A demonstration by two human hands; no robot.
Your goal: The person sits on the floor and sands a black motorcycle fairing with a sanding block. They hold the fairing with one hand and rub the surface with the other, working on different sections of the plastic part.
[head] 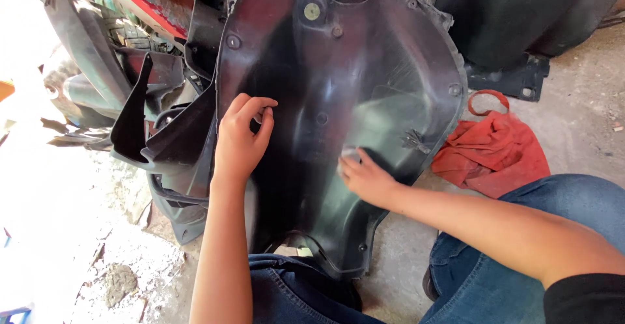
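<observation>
- A big black plastic cover, like the body shell of a scooter, lies with its hollow inside facing up. One end rests against the person's knees, so it stays put and both hands are free to work on it.
- The left hand sits on the left side of the cover. Its fingers curl in and the thumb and first finger pinch together on something small. What it is cannot be made out. The palm leans on the plastic, which likely helps hold the cover still.
- The right hand reaches across to the lower middle of the cover. Its fingers are pressed together on a small pale thing. It is too blurred to name.
- Round screw spots sit along the edge of the cover, and a small clip sticks up near the right hand.
- A red rag lies crumpled on the concrete floor, just beside the cover on the right, near enough to grab.
- More black scooter parts are piled on the left, touching the cover's edge.
- The person wears blue jeans and sits low, close to the floor.
</observation>
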